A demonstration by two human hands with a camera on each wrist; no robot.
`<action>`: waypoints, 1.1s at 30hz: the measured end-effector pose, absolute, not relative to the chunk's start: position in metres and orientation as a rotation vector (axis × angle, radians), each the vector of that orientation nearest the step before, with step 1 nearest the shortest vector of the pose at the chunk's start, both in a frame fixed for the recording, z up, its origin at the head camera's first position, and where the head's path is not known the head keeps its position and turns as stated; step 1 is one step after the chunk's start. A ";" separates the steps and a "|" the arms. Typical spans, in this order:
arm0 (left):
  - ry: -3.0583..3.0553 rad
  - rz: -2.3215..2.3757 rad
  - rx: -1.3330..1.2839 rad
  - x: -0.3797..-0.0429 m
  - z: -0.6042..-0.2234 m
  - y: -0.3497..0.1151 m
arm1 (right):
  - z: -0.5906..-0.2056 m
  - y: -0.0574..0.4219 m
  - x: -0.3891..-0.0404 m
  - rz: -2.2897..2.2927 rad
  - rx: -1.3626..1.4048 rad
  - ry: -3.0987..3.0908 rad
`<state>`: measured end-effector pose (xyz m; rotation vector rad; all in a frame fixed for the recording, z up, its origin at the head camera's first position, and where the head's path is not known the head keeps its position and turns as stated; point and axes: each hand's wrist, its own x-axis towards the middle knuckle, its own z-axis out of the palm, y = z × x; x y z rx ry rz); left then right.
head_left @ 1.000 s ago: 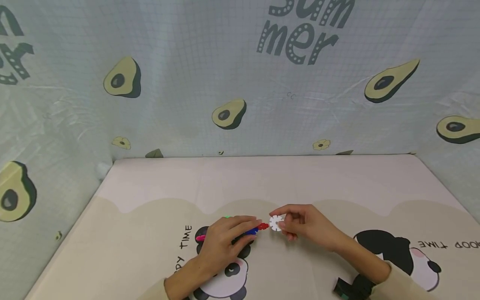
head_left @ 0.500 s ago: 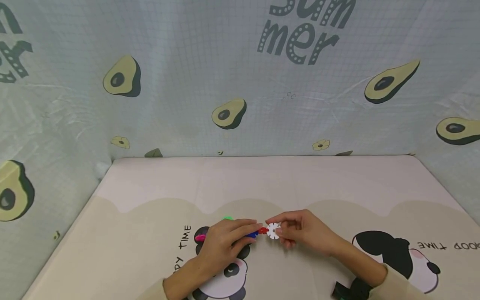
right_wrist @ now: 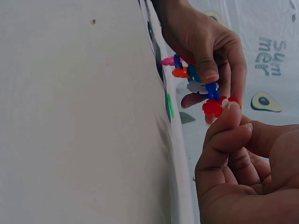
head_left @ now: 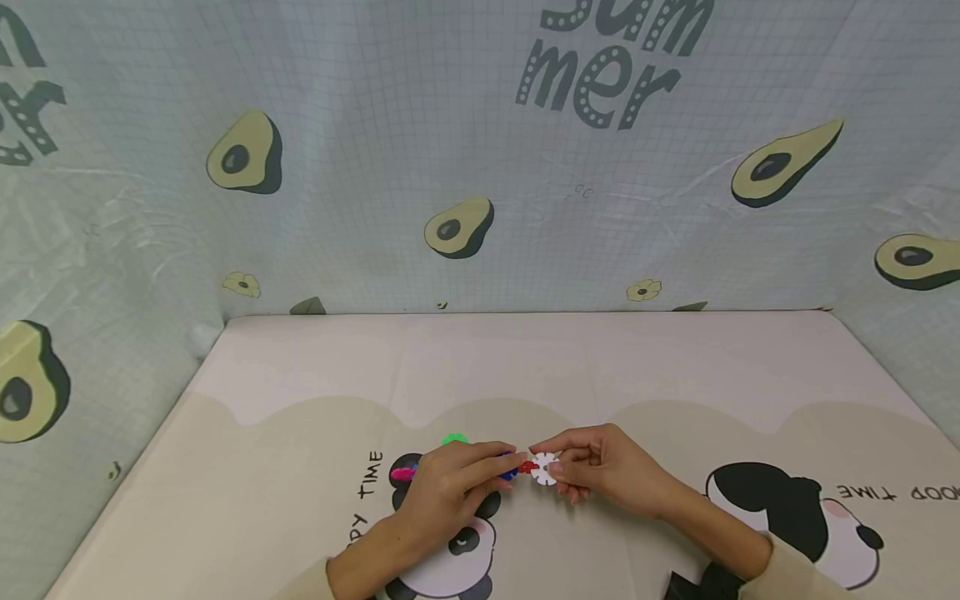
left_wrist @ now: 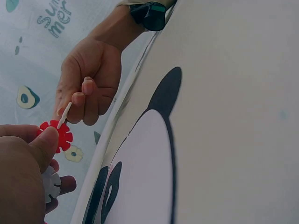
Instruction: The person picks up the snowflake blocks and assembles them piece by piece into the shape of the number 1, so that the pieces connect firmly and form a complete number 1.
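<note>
My left hand (head_left: 450, 483) grips a chain of interlocking snowflake discs. In the right wrist view the chain runs from a pink disc (right_wrist: 169, 61) through orange (right_wrist: 180, 73), teal, white and blue discs to a red disc (right_wrist: 213, 108) at its end. Fingers hide part of it in the head view. My right hand (head_left: 615, 468) pinches a white snowflake disc (head_left: 544, 469) between thumb and index finger. Its edge meets the red disc, and in the left wrist view the white disc (left_wrist: 64, 115) stands edge-on, crosswise to the red one.
A green disc (head_left: 455, 437) lies on the table just beyond my left hand. The pale table cover (head_left: 300, 358) has printed pandas. A curtain with avocado prints (head_left: 480, 150) rises behind the table's far edge. A dark wrist device (head_left: 708, 583) sits at my right sleeve.
My right hand has moved left and slightly nearer, bringing the white disc from a gap up against the red disc. The left hand has shifted slightly, and more of the green disc shows.
</note>
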<state>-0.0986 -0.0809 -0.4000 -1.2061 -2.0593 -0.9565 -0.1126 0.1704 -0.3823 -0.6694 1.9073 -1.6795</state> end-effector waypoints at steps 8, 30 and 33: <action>-2.092 -0.957 -1.197 -0.098 -0.400 -0.081 | -0.383 0.171 -0.114 -1.678 -0.683 1.903; -2.220 -0.958 -1.130 -0.096 -0.399 -0.084 | -0.383 0.171 -0.116 -1.710 -0.573 1.914; -2.243 -0.939 -1.119 -0.095 -0.397 -0.084 | -0.382 0.171 -0.116 -1.722 -0.565 1.916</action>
